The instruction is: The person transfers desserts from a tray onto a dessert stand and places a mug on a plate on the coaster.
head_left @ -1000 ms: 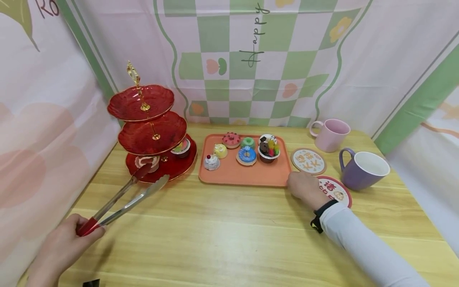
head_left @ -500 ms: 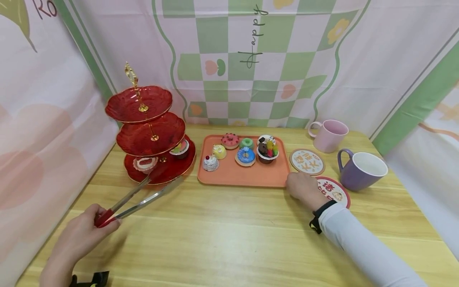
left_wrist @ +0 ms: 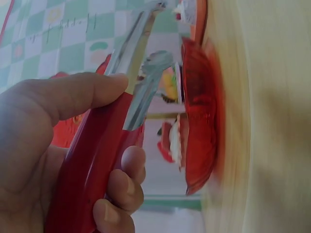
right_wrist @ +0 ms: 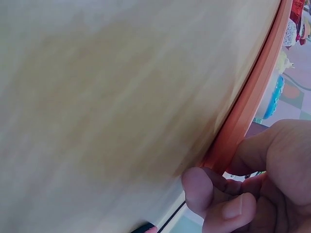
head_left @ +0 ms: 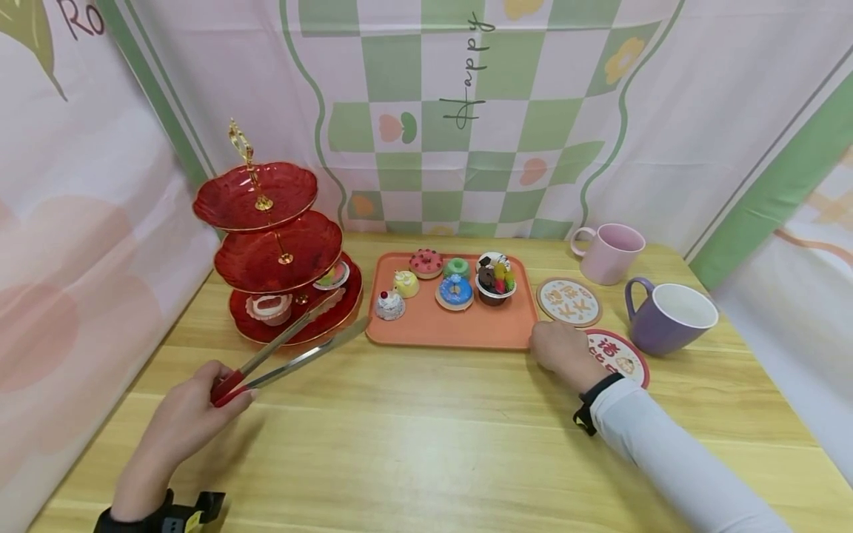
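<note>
My left hand (head_left: 180, 422) grips red-handled metal tongs (left_wrist: 95, 160), whose arms stand apart with nothing between them. In the head view one tip overlaps the bottom plate of a red three-tier stand (head_left: 289, 185), and the other reaches the left front corner of an orange tray (head_left: 453, 334). A pink-edged toy tart (head_left: 269, 307) and a toy cupcake (head_left: 333, 277) sit on that bottom plate. My right hand (head_left: 566, 355) pinches the tray's right front corner between thumb and fingers; the right wrist view shows the tray edge (right_wrist: 243, 121) there.
The tray bears toy sweets, among them a blue donut (head_left: 456, 292), a pink donut (head_left: 426, 262) and a fruit-topped cupcake (head_left: 494, 283). At the right are two round coasters, a pink mug (head_left: 609, 259) and a purple mug (head_left: 660, 326). A patterned curtain (head_left: 393, 66) hangs behind.
My left hand has moved right with the tongs, their tips passing from the tart across the bottom plate toward the tray. My right hand has stayed at the tray corner.
</note>
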`<state>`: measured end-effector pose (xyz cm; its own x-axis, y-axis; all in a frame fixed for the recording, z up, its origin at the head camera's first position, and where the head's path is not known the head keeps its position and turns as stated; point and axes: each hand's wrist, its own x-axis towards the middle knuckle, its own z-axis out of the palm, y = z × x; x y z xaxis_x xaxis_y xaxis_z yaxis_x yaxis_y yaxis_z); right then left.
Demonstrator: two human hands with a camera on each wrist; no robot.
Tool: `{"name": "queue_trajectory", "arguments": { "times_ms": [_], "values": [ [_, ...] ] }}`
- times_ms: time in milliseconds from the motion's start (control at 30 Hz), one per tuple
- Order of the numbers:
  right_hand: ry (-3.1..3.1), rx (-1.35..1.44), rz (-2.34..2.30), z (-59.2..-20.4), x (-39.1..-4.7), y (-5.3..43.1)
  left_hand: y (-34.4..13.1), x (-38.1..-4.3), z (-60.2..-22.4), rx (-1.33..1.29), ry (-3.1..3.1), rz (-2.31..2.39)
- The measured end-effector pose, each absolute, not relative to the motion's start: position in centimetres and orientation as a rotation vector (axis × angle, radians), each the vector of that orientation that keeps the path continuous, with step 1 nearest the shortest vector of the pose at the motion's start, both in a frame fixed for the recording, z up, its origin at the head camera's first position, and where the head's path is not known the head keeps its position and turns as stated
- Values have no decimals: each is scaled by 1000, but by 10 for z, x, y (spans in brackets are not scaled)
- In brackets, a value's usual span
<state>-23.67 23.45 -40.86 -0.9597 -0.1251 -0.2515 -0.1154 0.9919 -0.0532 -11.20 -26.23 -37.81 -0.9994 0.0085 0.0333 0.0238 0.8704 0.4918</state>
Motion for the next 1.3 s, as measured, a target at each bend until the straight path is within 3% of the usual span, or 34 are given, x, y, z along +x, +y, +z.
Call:
{"name": "queue_trajectory", "arguments": {
  "times_ms": [1300],
  "values": [
    [2846, -200, -14, -404, -237, 233, -178, -174, -381, -438, -2961, -811]
  ]
}}
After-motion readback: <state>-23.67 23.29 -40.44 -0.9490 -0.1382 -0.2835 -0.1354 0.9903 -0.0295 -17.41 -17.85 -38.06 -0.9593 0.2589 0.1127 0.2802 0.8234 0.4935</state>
